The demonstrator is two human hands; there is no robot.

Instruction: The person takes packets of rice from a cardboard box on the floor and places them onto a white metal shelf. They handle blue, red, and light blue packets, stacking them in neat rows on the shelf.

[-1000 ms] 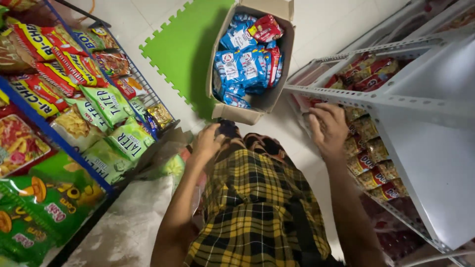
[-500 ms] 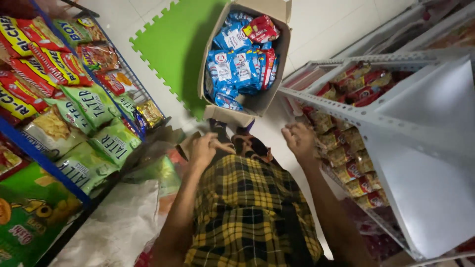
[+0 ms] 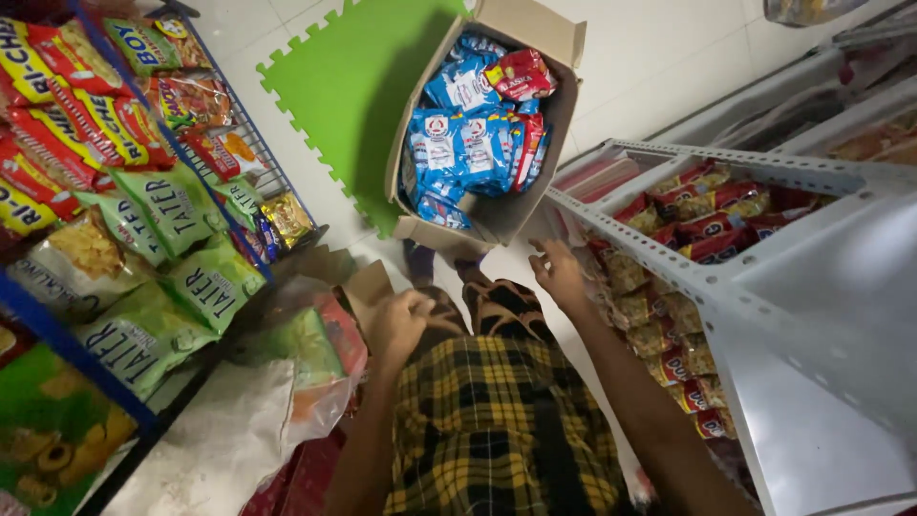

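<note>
My left hand (image 3: 399,323) rests on my knee over the yellow-and-black checked cloth (image 3: 501,430), fingers loosely curled, holding nothing. My right hand (image 3: 557,271) hangs empty with fingers apart, just below the cardboard box (image 3: 559,100) and beside the front edge of the white metal shelf (image 3: 669,263). The box stands open on the floor ahead of me and holds several blue packets (image 3: 457,143) and some red packets (image 3: 519,76). On the shelf to my right lie rows of red-and-yellow packets (image 3: 669,334).
A blue wire rack (image 3: 72,354) on the left carries green, red and yellow snack bags (image 3: 172,205). Clear plastic bags (image 3: 306,354) lie by my left leg. A green foam mat (image 3: 344,86) covers the white tiled floor beyond.
My right hand has come off the packets on the white shelf and moved left and down toward the box. My left hand slid down along my knee. The view tilted.
</note>
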